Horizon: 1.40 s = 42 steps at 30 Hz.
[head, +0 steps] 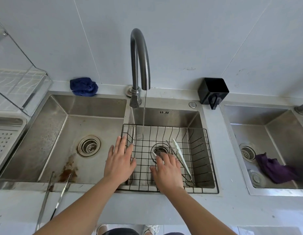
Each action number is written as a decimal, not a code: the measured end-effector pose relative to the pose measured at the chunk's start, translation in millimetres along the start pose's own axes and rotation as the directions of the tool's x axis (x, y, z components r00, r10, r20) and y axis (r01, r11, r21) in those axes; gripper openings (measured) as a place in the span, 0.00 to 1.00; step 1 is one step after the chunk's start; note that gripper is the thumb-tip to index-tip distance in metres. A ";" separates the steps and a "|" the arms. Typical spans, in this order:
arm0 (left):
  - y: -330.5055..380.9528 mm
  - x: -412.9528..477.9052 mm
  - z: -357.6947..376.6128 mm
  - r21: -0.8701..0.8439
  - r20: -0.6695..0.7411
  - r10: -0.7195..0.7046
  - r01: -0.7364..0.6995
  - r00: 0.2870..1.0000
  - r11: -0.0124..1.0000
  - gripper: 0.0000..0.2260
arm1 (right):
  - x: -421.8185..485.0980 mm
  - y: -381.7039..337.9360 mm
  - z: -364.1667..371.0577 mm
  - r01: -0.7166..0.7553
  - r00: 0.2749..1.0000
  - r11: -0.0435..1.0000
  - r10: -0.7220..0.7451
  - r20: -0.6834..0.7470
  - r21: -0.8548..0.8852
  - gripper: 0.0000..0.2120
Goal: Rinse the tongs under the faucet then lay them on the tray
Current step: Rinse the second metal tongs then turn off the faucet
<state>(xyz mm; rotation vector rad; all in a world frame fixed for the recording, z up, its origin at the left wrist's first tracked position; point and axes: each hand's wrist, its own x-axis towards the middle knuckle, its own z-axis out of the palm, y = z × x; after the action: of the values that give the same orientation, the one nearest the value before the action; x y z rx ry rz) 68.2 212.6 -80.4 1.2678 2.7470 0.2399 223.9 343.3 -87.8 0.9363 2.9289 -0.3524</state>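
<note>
White-tipped metal tongs (178,154) lie in a black wire basket (208,160) set in the middle sink. My right hand (167,170) hovers over the basket with fingers spread, its fingertips next to the tongs' left white tip; nothing is in it. With flat fingers my left hand (119,160) rests at the basket's left rim. A thin stream of water falls from the dark curved faucet (140,60) into the basket's far left part. A second pair of all-metal tongs (52,199) lies on the counter's front edge at the left.
A stained left sink basin (62,141) has a drain strainer. At the far left stand a perforated tray (4,143) and a clear dish rack (16,82). A blue cloth (83,86) and a black cup (212,90) sit behind the sinks. A purple cloth (273,168) lies in the right sink.
</note>
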 end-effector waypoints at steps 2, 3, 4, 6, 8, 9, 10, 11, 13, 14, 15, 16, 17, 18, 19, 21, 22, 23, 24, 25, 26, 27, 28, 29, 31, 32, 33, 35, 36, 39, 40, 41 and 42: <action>-6.3 -10.7 -9.8 -0.047 -0.013 -0.024 0.023 1.000 0.999 0.27 | -1.1 -2.3 -0.3 -0.003 1.000 1.000 0.003 0.012 0.006 0.25; -10.5 -16.5 -14.0 -0.072 -0.027 -0.046 0.044 0.999 0.996 0.27 | -1.5 -1.8 -1.7 -0.001 1.000 1.000 0.001 0.020 0.005 0.25; -13.2 -22.1 -17.4 -0.092 -0.043 -0.072 0.068 0.996 0.993 0.27 | -1.7 0.3 -3.7 0.004 1.000 1.000 -0.004 0.025 -0.001 0.25; -21.8 -31.6 -28.0 -0.107 -0.084 -0.129 0.119 0.988 0.987 0.26 | -1.5 3.3 -4.9 0.012 0.999 1.000 -0.011 0.044 -0.022 0.25; -32.5 -41.0 -40.5 -0.117 -0.094 -0.156 0.144 0.983 0.983 0.26 | -0.8 8.3 0.8 -0.023 0.999 0.999 0.024 0.042 -0.029 0.25; -34.3 -39.7 -42.9 -0.112 -0.106 -0.167 0.155 0.980 0.982 0.26 | -0.4 17.9 -1.0 -0.043 0.998 0.999 0.044 0.048 -0.023 0.26; -46.8 -64.8 -52.2 -0.072 -0.118 -0.274 0.267 0.954 0.961 0.25 | -2.4 6.4 -0.7 0.031 0.996 1.000 -0.031 0.079 -0.002 0.25; -57.8 -87.5 -62.5 -0.043 -0.156 -0.369 0.367 0.916 0.929 0.25 | -4.0 -5.5 2.7 0.096 0.991 0.995 -0.094 0.095 -0.014 0.25; -73.1 -91.2 -68.2 -0.013 -0.163 -0.376 0.379 0.912 0.925 0.24 | 0.6 -3.0 2.9 0.074 0.993 0.997 -0.071 0.098 -0.023 0.25; -78.9 -94.1 -71.9 -0.003 -0.159 -0.404 0.409 0.901 0.913 0.23 | 2.1 -5.3 2.9 0.060 0.992 0.998 -0.057 0.110 -0.025 0.26; -83.1 -94.1 -72.8 0.008 -0.162 -0.432 0.439 0.887 0.899 0.23 | 2.3 -3.1 3.7 0.050 0.993 0.998 -0.046 0.109 -0.034 0.26; -85.6 -96.2 -74.2 0.013 -0.173 -0.459 0.468 0.871 0.883 0.23 | 2.8 0.9 4.1 0.044 0.994 0.998 -0.040 0.105 -0.035 0.26; -88.1 -100.9 -75.4 0.015 -0.180 -0.483 0.493 0.857 0.870 0.23 | 3.4 3.5 4.7 0.039 0.994 0.999 -0.034 0.107 -0.038 0.26; -92.4 -107.5 -73.8 0.017 -0.198 -0.497 0.510 0.845 0.860 0.24 | 2.4 3.8 2.8 0.032 0.993 0.999 -0.028 0.112 -0.036 0.26; -96.9 -116.3 -71.9 0.021 -0.215 -0.519 0.535 0.827 0.844 0.25 | 1.4 2.7 0.6 0.031 0.993 0.999 -0.027 0.114 -0.030 0.26; -101.0 -132.5 -68.2 0.028 -0.216 -0.569 0.588 0.793 0.809 0.29 | 1.6 2.9 1.5 0.032 0.993 0.999 -0.029 0.116 -0.024 0.25; -103.2 -139.6 -65.9 0.030 -0.209 -0.593 0.612 0.777 0.791 0.31 | 1.5 3.5 1.8 0.034 0.993 0.999 -0.031 0.114 -0.023 0.25; -104.6 -146.0 -63.3 0.032 -0.191 -0.622 0.638 0.759 0.769 0.33 | 1.3 3.9 1.8 0.038 0.993 0.999 -0.035 0.115 -0.022 0.25; -105.4 -151.2 -60.5 0.033 -0.169 -0.656 0.669 0.736 0.742 0.35 | 0.9 4.1 1.6 0.040 0.993 0.999 -0.037 0.116 -0.021 0.25; -105.5 -155.6 -57.9 0.035 -0.140 -0.690 0.700 0.710 0.713 0.37 | 0.9 4.3 1.4 0.040 0.992 0.999 -0.037 0.118 -0.019 0.25; -105.9 -158.5 -55.4 0.032 -0.107 -0.722 0.728 0.683 0.685 0.39 | 0.9 4.2 0.2 0.036 0.992 0.999 -0.034 0.121 -0.014 0.25; -106.4 -160.9 -53.2 0.033 -0.075 -0.748 0.751 0.660 0.660 0.39 | 0.8 4.0 -0.7 0.035 0.992 0.999 -0.034 0.122 -0.003 0.26; -107.0 -162.3 -51.3 0.030 -0.044 -0.764 0.765 0.644 0.643 0.38 | 0.9 4.1 -1.2 0.035 0.991 0.999 -0.036 0.126 0.007 0.26; -107.9 -163.1 -49.8 0.022 -0.019 -0.773 0.773 0.634 0.634 0.37 | 1.2 4.3 -1.2 0.036 0.991 0.999 -0.038 0.128 0.014 0.26; -109.8 -163.9 -47.5 -0.009 -0.003 -0.776 0.776 0.631 0.631 0.31 | 1.1 4.7 -1.4 0.032 0.991 0.999 -0.034 0.131 0.022 0.26; -110.8 -164.2 -47.2 -0.025 -0.008 -0.777 0.777 0.629 0.629 0.29 | 0.9 4.9 -1.5 0.029 0.991 0.999 -0.032 0.131 0.027 0.26; -111.5 -164.6 -47.4 -0.033 -0.012 -0.779 0.779 0.627 0.627 0.27 | 1.0 5.1 -1.3 0.029 0.991 0.999 -0.033 0.131 0.033 0.26; -113.7 -164.8 -47.8 -0.038 -0.008 -0.780 0.779 0.626 0.626 0.24 | 1.1 5.3 -1.1 0.028 0.990 0.999 -0.034 0.134 0.042 0.26; -114.9 -164.6 -48.1 -0.046 -0.001 -0.778 0.778 0.628 0.627 0.24 | 1.5 5.4 -0.9 0.028 0.990 0.999 -0.034 0.138 0.044 0.26; -117.9 -163.6 -48.7 -0.115 0.003 -0.786 0.781 0.619 0.614 0.24 | 2.6 5.3 0.5 0.026 0.989 0.998 -0.033 0.141 0.054 0.26; -117.7 -163.5 -48.5 -0.142 -0.003 -0.786 0.778 0.618 0.612 0.24 | 2.9 5.4 0.9 0.025 0.990 0.998 -0.033 0.140 0.058 0.26; -116.8 -163.4 -48.5 -0.162 -0.015 -0.784 0.773 0.620 0.614 0.25 | 3.0 5.4 1.2 0.023 0.990 0.998 -0.031 0.139 0.062 0.26; -115.1 -163.1 -48.5 -0.180 -0.034 -0.780 0.764 0.624 0.619 0.25 | 3.0 5.6 1.5 0.022 0.990 0.998 -0.031 0.136 0.066 0.25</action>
<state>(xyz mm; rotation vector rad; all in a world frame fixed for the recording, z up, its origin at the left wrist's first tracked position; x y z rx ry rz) 79.9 9.9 -49.4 -0.0673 2.9844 0.4167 224.6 349.1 -90.7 0.8445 2.8229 -0.4945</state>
